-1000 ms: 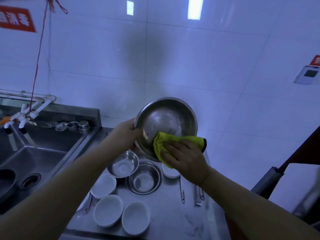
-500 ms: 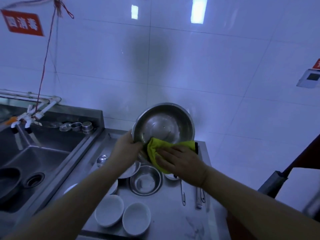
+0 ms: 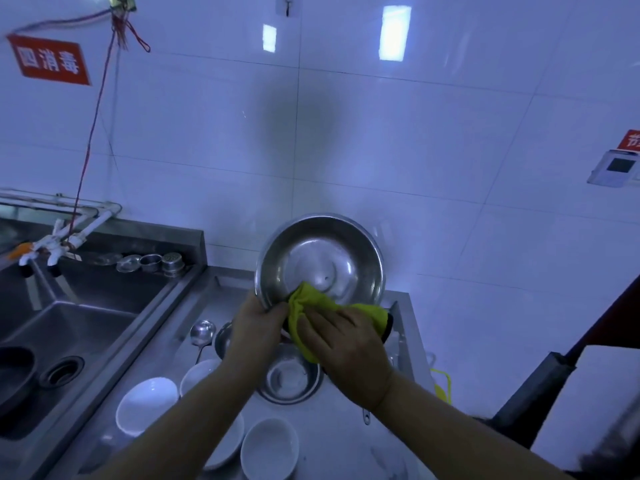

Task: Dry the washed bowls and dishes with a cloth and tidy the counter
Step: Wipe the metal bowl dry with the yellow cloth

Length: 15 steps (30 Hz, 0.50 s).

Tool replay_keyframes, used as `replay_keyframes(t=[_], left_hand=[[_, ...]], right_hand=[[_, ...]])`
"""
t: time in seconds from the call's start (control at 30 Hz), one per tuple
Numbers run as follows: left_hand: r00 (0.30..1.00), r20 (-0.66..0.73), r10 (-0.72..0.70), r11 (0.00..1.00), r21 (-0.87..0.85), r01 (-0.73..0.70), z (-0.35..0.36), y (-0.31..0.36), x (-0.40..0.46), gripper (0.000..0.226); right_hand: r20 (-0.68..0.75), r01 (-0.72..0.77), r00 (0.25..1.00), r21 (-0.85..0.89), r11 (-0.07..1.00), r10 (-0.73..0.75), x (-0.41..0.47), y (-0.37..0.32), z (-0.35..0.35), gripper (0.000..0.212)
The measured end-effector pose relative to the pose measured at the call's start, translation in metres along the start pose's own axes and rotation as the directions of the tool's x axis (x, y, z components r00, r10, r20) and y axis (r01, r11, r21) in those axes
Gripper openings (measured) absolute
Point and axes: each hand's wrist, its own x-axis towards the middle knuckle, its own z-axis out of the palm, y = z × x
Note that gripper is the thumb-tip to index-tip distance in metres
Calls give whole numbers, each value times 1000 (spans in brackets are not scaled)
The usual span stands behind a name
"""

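- Since the earlier frames, the steel basin [image 3: 320,259] is being held lower and nearer the counter, the yellow cloth [image 3: 311,317] has been shifted toward the basin's lower left rim, and a ladle [image 3: 202,332] is now being uncovered beside the left forearm.
- The left hand [image 3: 256,327] is being kept clenched on the basin's lower left rim, with the thumb over the edge and the basin tilted so its inside is facing the camera.
- The right hand [image 3: 349,351] is being pressed flat over the bunched cloth against the basin's lower rim, fingers pointing left; the cloth is being gripped between palm and metal.
- The basin is being held up above the steel counter [image 3: 349,445], in front of the tiled wall, and nothing but the cloth's edge is being seen inside it.
- On the left, a sink [image 3: 69,334] is being shown with a dark pot [image 3: 14,375] sitting in it and small metal cups [image 3: 150,263] lined on its back ledge.
- White bowls [image 3: 147,405] are being left empty on the counter under the left forearm, which is hiding part of two of them.
- A smaller steel bowl [image 3: 291,375] is being partly covered by the right wrist; whether it is wet cannot be told.
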Motion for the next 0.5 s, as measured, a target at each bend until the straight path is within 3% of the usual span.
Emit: replay_keyframes(t=[0.13,0.23,0.3,0.4,0.5], left_hand=[[986,141,86,960,253,-120,-14,16,9,27],[942,329,68,765,588,-261,-29,44,27,24],[914,405,-20,680,675,-285,-34,60,37,18],[966,251,53,817,546,-187,-26,55,32,15],[996,74,50,981,184,-63,-5,23,4,20]], right_hand=[[117,161,980,21,987,-162,-10,21,-6,23],[233,321,921,-1,947,-312,-12,54,-16,20],[242,336,914,-6,942,-324,-14,62,-20,16],[152,201,969,-15,979,-196,-11,47,-21,15],[100,-28,995,0,1000,28,1,18,-16,14]])
